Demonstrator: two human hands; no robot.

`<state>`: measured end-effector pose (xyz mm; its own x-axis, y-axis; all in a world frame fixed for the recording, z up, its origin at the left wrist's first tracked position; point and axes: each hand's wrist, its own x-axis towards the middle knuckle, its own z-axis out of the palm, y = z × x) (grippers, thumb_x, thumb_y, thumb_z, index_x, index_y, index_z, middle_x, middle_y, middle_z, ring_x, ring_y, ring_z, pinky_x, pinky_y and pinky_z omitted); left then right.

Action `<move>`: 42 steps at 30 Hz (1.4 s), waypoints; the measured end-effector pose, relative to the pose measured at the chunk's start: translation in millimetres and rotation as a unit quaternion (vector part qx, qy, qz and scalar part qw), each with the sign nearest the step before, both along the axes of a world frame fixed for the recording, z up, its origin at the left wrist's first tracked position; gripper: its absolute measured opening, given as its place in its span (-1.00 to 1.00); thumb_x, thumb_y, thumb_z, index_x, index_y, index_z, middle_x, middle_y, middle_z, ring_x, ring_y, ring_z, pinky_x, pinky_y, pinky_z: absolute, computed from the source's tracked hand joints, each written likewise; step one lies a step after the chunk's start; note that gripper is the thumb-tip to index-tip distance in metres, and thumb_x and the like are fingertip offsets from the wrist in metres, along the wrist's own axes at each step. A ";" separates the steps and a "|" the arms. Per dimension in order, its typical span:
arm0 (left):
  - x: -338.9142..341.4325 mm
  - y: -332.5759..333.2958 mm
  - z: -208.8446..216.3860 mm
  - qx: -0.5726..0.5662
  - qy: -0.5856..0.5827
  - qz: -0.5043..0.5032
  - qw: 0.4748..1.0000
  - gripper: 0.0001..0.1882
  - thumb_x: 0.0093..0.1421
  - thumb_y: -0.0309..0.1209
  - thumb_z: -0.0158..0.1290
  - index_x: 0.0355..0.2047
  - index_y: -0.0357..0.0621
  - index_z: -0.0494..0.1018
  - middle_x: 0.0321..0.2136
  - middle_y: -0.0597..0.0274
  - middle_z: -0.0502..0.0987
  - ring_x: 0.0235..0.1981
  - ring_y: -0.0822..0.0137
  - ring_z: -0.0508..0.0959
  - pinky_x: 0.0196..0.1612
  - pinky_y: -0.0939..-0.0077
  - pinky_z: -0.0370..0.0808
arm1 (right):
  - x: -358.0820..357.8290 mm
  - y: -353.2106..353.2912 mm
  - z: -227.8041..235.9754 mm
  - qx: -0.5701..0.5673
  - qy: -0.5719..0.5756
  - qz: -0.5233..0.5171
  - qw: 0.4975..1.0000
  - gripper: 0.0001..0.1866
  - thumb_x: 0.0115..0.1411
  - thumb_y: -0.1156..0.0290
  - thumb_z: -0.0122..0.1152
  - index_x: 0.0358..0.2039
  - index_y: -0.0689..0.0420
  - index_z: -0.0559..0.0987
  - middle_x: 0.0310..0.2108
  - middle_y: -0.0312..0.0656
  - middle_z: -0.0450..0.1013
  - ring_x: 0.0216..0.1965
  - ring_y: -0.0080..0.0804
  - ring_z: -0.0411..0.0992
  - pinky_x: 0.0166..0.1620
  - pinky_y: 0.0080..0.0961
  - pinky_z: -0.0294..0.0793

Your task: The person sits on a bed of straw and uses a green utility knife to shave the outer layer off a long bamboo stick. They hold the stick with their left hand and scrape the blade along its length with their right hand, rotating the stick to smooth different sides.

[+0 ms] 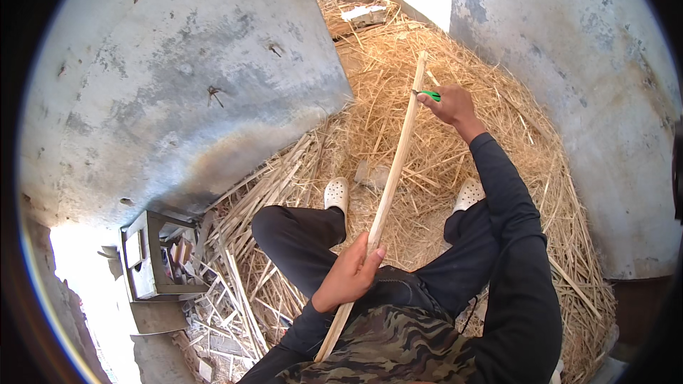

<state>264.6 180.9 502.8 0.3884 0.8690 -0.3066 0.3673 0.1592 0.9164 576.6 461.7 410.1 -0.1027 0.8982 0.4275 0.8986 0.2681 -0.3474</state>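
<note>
A long pale wooden strip (395,167) slants up from my lap toward the straw ahead. My left hand (351,275) is closed around its lower part, thumb across the top face. Farther up, my right hand (454,108) grips a small green-handled knife (431,94). The knife's short dark tip meets the strip a little below its far end. Most of the handle is hidden in my fingers. The strip's near end rests against my camouflage-patterned shirt.
Loose straw and shavings (455,71) cover the ground. Many thin strips (245,206) lie at the left, near a small wooden stool-like frame (158,252). Grey walls (178,64) rise on both sides. Bricks (363,16) sit at the far end. My white clogs (336,194) flank the strip.
</note>
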 end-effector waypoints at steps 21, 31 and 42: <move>1.6 -5.3 -6.9 -0.130 -0.062 -0.013 0.990 -0.76 0.41 -0.25 -0.11 -0.17 -0.19 0.30 -0.59 0.41 0.28 -0.59 0.59 0.24 -0.53 0.61 0.22 | 72.3 30.6 -12.3 -0.020 -0.069 -0.078 0.994 -0.12 0.04 -0.58 -0.17 -0.72 0.10 0.52 -0.74 -0.09 0.39 -0.63 -0.12 0.44 -0.54 -0.14 0.36; -7.0 -18.0 -13.8 -0.131 -0.064 -0.023 0.989 -0.76 0.41 -0.24 -0.11 -0.24 -0.17 0.28 -0.58 0.47 0.26 -0.59 0.62 0.24 -0.54 0.62 0.23 | 97.8 45.2 -47.5 -0.021 -0.111 -0.006 0.994 -0.09 0.02 -0.61 -0.20 -0.59 0.09 0.63 -0.67 -0.08 0.47 -0.63 -0.18 0.47 -0.56 -0.22 0.39; -40.0 -27.0 -2.1 -0.187 -0.102 -0.012 0.977 -0.73 0.39 -0.19 -0.08 -0.14 -0.15 0.28 -0.60 0.48 0.27 -0.70 0.65 0.24 -0.67 0.71 0.20 | 67.6 24.7 6.7 -0.089 0.093 -0.200 0.971 -0.15 0.20 -0.44 -0.24 -0.34 0.16 0.66 -0.54 -0.06 0.51 -0.47 -0.24 0.49 -0.40 -0.22 0.37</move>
